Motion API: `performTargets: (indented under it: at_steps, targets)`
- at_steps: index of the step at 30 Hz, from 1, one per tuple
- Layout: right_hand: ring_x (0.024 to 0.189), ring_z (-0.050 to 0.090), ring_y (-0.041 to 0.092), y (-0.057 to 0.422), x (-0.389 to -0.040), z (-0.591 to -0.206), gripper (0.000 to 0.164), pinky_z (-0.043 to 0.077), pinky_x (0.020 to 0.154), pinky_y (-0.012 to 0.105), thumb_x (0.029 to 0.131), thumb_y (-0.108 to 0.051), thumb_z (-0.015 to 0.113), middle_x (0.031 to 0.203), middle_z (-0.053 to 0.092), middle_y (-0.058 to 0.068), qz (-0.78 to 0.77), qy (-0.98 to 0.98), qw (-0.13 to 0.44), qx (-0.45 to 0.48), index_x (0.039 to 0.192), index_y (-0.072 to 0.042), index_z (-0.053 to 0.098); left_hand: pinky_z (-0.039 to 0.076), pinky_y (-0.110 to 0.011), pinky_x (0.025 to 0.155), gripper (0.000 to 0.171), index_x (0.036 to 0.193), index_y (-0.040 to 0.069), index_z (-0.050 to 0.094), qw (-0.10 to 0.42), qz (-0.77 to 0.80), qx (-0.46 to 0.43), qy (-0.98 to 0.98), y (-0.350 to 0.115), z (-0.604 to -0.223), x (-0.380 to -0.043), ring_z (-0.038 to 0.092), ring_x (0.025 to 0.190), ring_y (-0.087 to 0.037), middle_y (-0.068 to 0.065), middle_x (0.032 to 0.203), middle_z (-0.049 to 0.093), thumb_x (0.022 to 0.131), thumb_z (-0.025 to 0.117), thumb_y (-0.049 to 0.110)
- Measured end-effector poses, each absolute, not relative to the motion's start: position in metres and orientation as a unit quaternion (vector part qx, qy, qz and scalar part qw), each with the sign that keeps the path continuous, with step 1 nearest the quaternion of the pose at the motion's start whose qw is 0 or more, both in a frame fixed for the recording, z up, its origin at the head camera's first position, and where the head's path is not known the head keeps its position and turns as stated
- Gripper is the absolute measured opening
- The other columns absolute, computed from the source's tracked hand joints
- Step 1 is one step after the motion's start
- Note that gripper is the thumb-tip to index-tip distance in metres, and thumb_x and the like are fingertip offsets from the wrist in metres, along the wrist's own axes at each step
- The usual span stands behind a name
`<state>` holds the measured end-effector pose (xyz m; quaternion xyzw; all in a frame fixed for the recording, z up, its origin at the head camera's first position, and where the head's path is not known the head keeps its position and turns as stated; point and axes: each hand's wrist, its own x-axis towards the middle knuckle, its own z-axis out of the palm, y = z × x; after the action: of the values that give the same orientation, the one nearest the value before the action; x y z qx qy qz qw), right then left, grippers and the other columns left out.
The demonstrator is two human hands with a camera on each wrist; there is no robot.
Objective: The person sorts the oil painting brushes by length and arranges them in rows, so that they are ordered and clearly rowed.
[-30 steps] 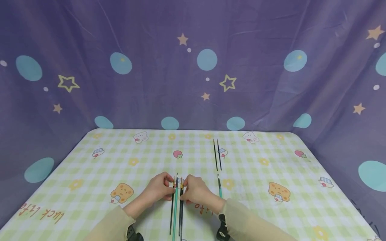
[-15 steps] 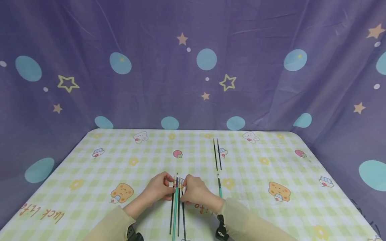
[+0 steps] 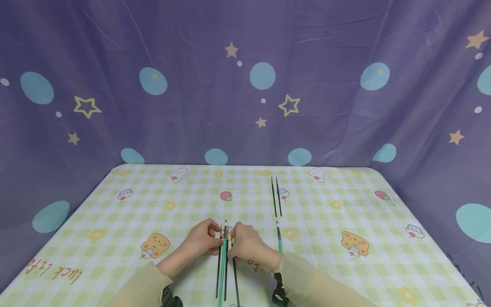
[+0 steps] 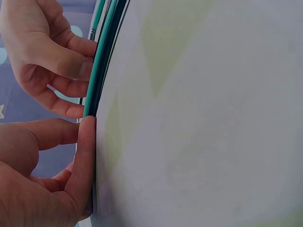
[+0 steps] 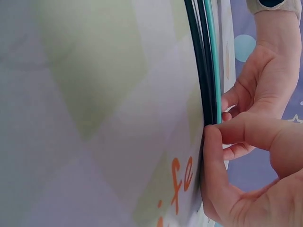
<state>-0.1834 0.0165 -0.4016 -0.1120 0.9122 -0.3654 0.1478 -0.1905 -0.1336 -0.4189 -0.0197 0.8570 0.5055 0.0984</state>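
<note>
Several slim paintbrushes lie side by side between my hands in the head view, bristles pointing away. One has a teal handle (image 3: 222,273); a black paintbrush (image 3: 218,273) lies left of it, another black paintbrush (image 3: 226,277) just right. A third black paintbrush (image 3: 235,279) slants outward at its near end. My left hand (image 3: 201,238) pinches the left side of the bunch near the ferrules. From the right, my right hand (image 3: 247,241) pinches the slanting brush with thumb and fingertips. Both hands (image 4: 45,165) meet the handles closely in the left wrist view, and fingers partly hide the ferrules.
Farther back on the checked tablecloth (image 3: 192,209) lie two thin dark paintbrushes (image 3: 276,198). Another teal paintbrush (image 3: 279,238) lies beyond my right forearm, which hides its near part. A purple patterned curtain (image 3: 184,106) hangs behind the table.
The two right-hand black brushes have spread apart: the outer one's near end has swung right, the inner one has shifted left toward the teal handle. My right hand moved slightly left; my left stayed put.
</note>
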Motion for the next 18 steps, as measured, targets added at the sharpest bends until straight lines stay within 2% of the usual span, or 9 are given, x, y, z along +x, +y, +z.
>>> performTargets:
  at_steps: [5,11,18]
  targets:
    - [0.040,0.055,0.013,0.0162,-0.1823,-0.3995,0.038,0.044,0.041,0.023,0.061,-0.003,0.076,0.056,0.052,0.002,-0.356,0.915,0.144,-0.120,0.083,-0.007,0.046,0.055,-0.028,0.047,0.027,0.095,0.000,0.053,0.096,0.506,-0.019,0.857,-0.1335,-0.4189,-0.1902,0.054,0.048,-0.015,-0.007,0.074,0.040,0.072,0.066,-0.005]
    - [0.040,0.052,0.013,0.0154,-0.1806,-0.3969,0.039,0.042,0.040,0.023,0.060,-0.003,0.078,0.053,0.052,0.002,-0.344,0.919,0.138,-0.131,0.082,-0.006,0.046,0.056,-0.029,0.047,0.027,0.095,-0.001,0.053,0.096,0.510,-0.018,0.855,-0.1332,-0.4192,-0.1905,0.054,0.047,-0.015,-0.006,0.074,0.040,0.072,0.065,-0.006]
    - [0.045,0.059,0.017,0.0194,-0.1852,-0.3958,0.039,0.048,0.046,0.024,0.060,-0.002,0.078,0.063,0.054,0.005,-0.381,0.900,0.176,-0.119,0.085,-0.005,0.048,0.056,-0.028,0.047,0.027,0.094,-0.001,0.052,0.094,0.508,-0.016,0.856,-0.1328,-0.4192,-0.1900,0.055,0.048,-0.014,-0.007,0.074,0.040,0.071,0.066,-0.005]
